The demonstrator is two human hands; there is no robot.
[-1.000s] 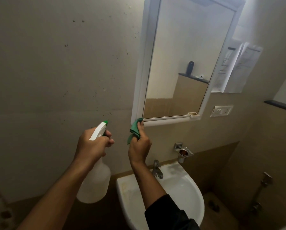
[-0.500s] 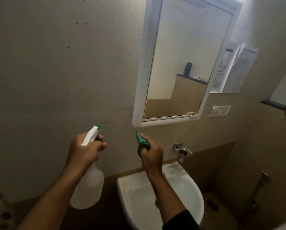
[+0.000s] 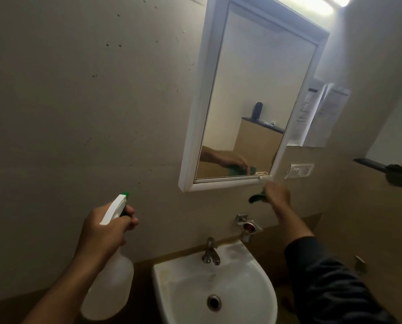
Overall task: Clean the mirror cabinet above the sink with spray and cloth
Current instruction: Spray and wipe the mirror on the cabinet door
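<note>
Head view, hands: left hand (image 3: pixel 106 232) grips the spray bottle (image 3: pixel 109 286) by its neck; right hand (image 3: pixel 277 195) pinches the green cloth (image 3: pixel 257 198) under the mirror cabinet (image 3: pixel 199 127).
Handling: cloth is soft and light; bottle looks light, possibly slippery, best held at the neck.
Change: the cloth hand has slid right along the bottom edge.

Right hand (image 3: pixel 277 195) swept cloth (image 3: pixel 257 198) rightward under cabinet (image 3: pixel 195 127).
</note>
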